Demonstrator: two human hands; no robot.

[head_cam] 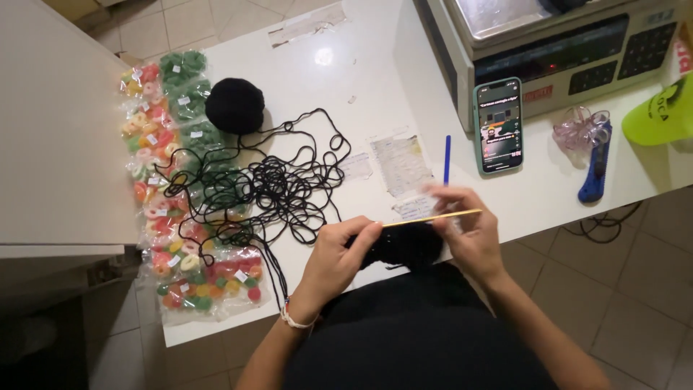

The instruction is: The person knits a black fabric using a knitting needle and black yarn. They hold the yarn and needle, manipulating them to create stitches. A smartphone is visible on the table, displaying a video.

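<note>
Looks like crochet in progress at the near edge of the table (346, 43). The left hand (338, 258) is closed in a pinch on the black crocheted piece (406, 245), and the right hand (469, 232) is closed around a thin yellow hook (433, 217) that lies nearly level across the top of the piece, tip toward the left hand.

To do this step well, the person would probably want the left-hand pinch to sit close to the working stitch so the fabric doesn't twist, and to let the strand feed with light, even tension. That loose yarn tangle (278, 184) in the middle of the table is the likely snag risk, so pulling slack gently beats yanking. Black on black is hard to read, so counting by feel may help.

The piece itself is small, dark and bunched, just over the table's near edge against the person's dark clothing; individual stitches can't be made out. Its strand runs back through the tangle to a round black yarn ball (234, 105) nearer the far left corner.

Along the left edge lie clear bags of coloured ring candies (167, 180). A phone (497, 125) with a lit screen leans near a scale (556, 50) at the far right, with a blue pen (447, 159) beside it and a blue utility knife (595, 170) further right.
</note>
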